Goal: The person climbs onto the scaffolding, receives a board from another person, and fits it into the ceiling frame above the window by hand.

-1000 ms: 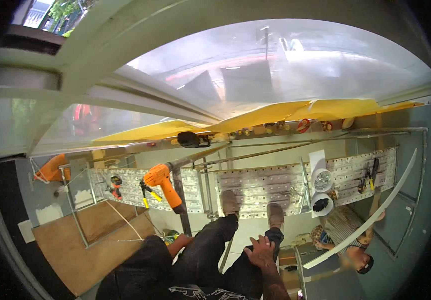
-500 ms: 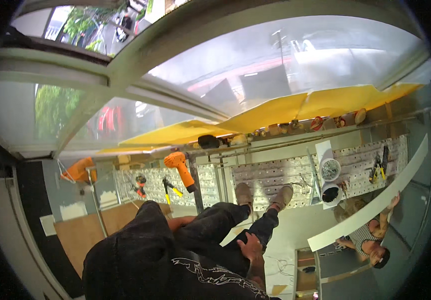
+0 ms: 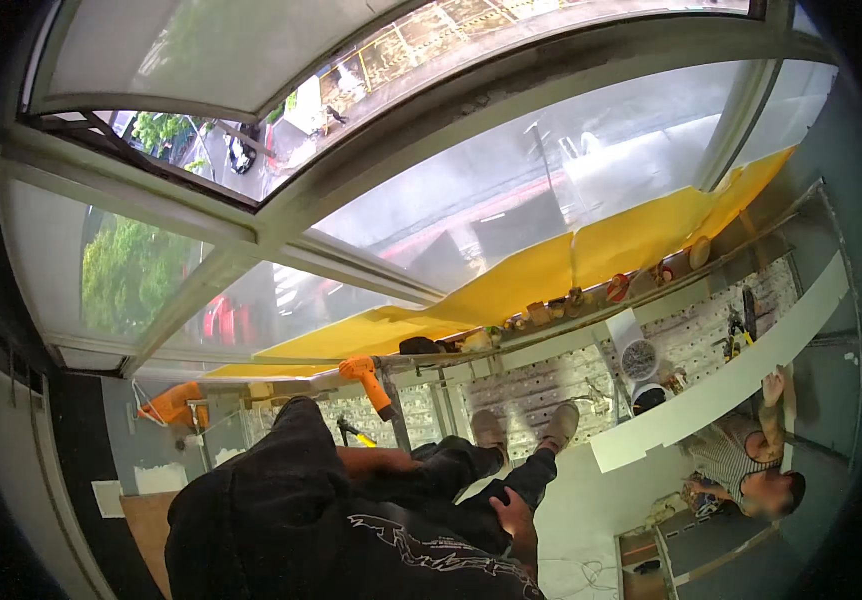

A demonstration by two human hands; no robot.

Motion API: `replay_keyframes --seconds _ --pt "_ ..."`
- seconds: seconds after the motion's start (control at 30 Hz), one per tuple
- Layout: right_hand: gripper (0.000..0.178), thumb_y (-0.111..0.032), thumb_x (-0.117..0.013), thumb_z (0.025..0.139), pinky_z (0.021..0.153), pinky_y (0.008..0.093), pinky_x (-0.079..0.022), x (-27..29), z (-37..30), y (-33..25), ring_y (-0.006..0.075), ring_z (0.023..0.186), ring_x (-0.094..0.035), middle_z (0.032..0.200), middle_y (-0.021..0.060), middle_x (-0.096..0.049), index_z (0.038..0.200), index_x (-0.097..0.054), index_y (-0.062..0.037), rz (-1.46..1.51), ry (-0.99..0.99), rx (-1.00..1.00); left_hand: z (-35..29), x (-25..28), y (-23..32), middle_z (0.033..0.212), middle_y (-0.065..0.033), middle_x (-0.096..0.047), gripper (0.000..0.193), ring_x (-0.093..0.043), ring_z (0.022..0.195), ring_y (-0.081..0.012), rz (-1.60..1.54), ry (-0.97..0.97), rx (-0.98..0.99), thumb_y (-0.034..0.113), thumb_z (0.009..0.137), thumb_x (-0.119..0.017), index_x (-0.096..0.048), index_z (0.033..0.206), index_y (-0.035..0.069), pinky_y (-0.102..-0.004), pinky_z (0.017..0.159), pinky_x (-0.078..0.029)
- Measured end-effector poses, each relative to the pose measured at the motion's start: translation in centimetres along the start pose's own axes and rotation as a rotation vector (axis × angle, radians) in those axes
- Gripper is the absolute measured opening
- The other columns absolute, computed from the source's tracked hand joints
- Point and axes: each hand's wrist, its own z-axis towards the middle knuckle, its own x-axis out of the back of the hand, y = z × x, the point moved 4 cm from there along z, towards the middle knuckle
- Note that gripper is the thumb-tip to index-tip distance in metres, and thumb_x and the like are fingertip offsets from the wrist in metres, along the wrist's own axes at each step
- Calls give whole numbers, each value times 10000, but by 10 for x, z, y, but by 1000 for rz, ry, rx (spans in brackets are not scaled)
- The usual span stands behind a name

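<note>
While hanging, it seems, by the grey metal post [image 3: 400,432], untouched: the orange pistol-shaped power drill [image 3: 364,383], just beyond the bare left forearm [image 3: 381,461]. Beside it, yellow-handled black pliers [image 3: 359,435], now partly covered by the black left sleeve [image 3: 289,445], though seen whole half a second ago. Cannot tell about the left hand, hidden past the forearm. Resting on the dark-trousered right leg [image 3: 534,480] with the bare right hand [image 3: 514,515], fingers loosely curled, nothing visible held. Tipped upward since then, bringing in more of the olive-framed window [image 3: 421,135]; judged a pause from tool work. Underfoot, a perforated silvery plank [image 3: 528,400]. Farther right, a striped-topped co-worker [image 3: 726,448] with a long white strip [image 3: 741,390], turned broader-faced than a second ago.
</note>
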Motion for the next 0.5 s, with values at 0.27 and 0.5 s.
replay_keyframes --seconds 0.27,0.5 --pt "723 -476 -669 892 1118 448 -398 17 -25 -22 399 1344 -496 1454 237 -515 1460 -485 -68 -13 154 17 -42 22 28 1119 -243 -677 415 -669 1001 -421 96 25 -22 349 980 -560 -623 1285 76 -517 871 -515" --pt "709 -451 -652 933 1128 460 -388 47 -64 -35 388 1379 -461 1492 220 -480 1479 -451 -44 -5 187 -36 -78 30 49 1135 -243 -671 403 -665 1008 -424 173 66 -77 330 986 -558 -615 1294 77 -521 875 -511"
